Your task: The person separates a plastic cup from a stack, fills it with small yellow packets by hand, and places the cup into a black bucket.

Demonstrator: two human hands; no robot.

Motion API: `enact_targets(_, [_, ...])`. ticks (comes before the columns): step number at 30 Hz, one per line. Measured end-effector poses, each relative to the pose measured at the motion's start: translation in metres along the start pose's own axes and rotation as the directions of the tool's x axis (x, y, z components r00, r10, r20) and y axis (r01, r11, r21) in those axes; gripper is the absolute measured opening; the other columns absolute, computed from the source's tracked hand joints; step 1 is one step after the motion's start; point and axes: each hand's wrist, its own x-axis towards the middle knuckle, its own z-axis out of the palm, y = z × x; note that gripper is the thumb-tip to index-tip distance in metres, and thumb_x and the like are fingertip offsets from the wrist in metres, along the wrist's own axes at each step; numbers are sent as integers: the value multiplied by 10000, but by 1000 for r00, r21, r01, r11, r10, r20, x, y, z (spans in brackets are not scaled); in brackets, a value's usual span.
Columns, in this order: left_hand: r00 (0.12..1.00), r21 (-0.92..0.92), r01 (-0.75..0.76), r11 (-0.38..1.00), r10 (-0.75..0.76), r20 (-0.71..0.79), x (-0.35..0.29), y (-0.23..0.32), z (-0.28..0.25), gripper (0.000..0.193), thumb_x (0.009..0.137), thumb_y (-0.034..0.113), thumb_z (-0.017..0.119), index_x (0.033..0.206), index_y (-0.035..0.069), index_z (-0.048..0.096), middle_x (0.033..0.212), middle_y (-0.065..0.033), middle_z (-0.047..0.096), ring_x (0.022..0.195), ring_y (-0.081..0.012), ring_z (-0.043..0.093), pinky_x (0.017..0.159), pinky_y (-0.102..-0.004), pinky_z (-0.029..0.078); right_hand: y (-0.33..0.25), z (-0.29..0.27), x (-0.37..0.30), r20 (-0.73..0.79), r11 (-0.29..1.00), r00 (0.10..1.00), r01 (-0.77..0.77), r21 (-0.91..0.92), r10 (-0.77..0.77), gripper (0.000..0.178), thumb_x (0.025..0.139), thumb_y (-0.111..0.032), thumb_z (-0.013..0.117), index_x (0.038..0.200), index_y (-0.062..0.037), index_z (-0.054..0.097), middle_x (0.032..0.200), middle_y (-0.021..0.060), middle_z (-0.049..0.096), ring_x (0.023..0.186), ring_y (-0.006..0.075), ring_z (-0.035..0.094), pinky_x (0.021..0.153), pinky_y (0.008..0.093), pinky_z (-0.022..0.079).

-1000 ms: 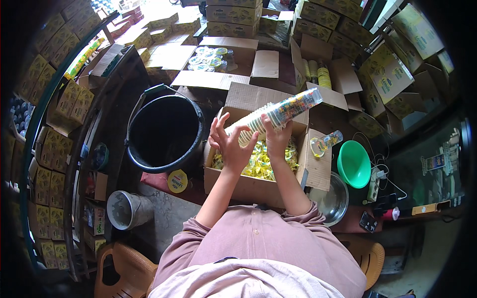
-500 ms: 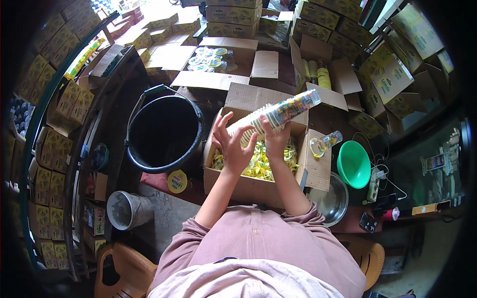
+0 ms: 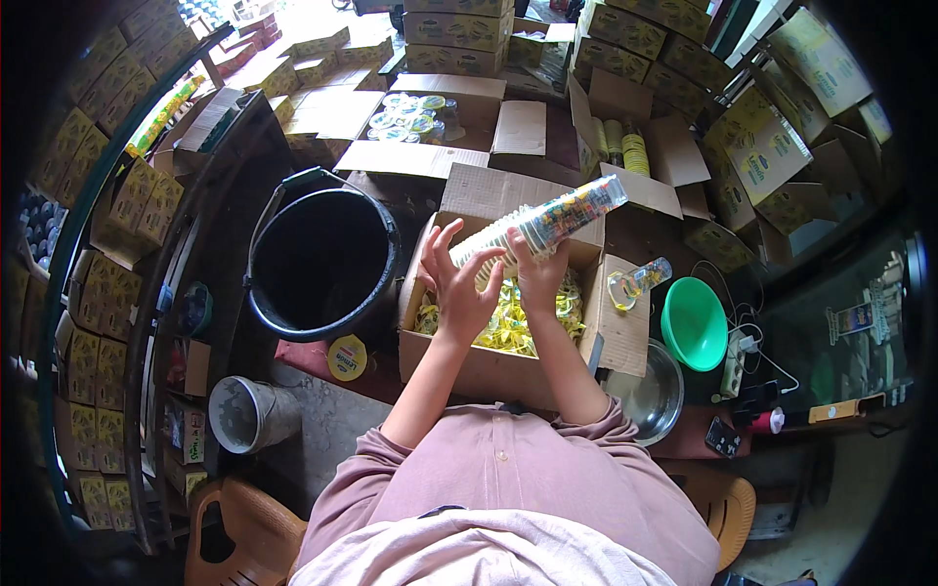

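Cup stack (image 3: 559, 217) slants above an open box (image 3: 489, 365) holding yellow pieces (image 3: 510, 327). Right hand (image 3: 538, 277) curls around the stack's middle; left hand (image 3: 463, 293), fingers part-spread, is at its left end, grip unclear. Black bucket (image 3: 391, 278) stands left, green bowl (image 3: 694, 324) right.

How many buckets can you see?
2: a big black bucket left of the nearest open box, and a smaller grey bucket at the lower left. More may be hidden.

Black bucket (image 3: 320, 317), green bowl (image 3: 696, 324), orange chair (image 3: 256, 518)
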Motion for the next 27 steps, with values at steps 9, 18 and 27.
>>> enact_targets(9, [1000, -14, -17, 1000, 17, -6, 1, -3, 3, 143, 685, 197, 668, 826, 221, 655, 1261, -76, 371, 1236, -295, 216, 978, -489, 115, 2, 0, 1, -6, 1000, 1000, 8, -8, -8, 534, 674, -138, 740, 1061, 47, 422, 960, 103, 546, 820, 143, 560, 735, 255, 454])
enact_targets(18, [999, 38, -14, 999, 16, -43, 6, 2, 10, 164, 628, 271, 700, 744, 185, 621, 1249, -79, 380, 1230, -306, 215, 968, -499, 106, 3, -3, -1, 61, 999, 997, -45, -14, 46, 548, 717, -104, 691, 1143, 2, 363, 1006, 86, 511, 879, 140, 544, 766, 259, 460])
enact_targets(27, [997, 14, -19, 1000, 20, -71, 9, 5, 12, 187, 618, 278, 717, 691, 160, 592, 1232, -78, 399, 1230, -306, 213, 969, -497, 101, 15, -7, -4, -53, 975, 983, -166, 147, 175, 653, 746, -267, 686, 1186, 40, 314, 1110, 124, 403, 1004, 171, 438, 837, 289, 379])
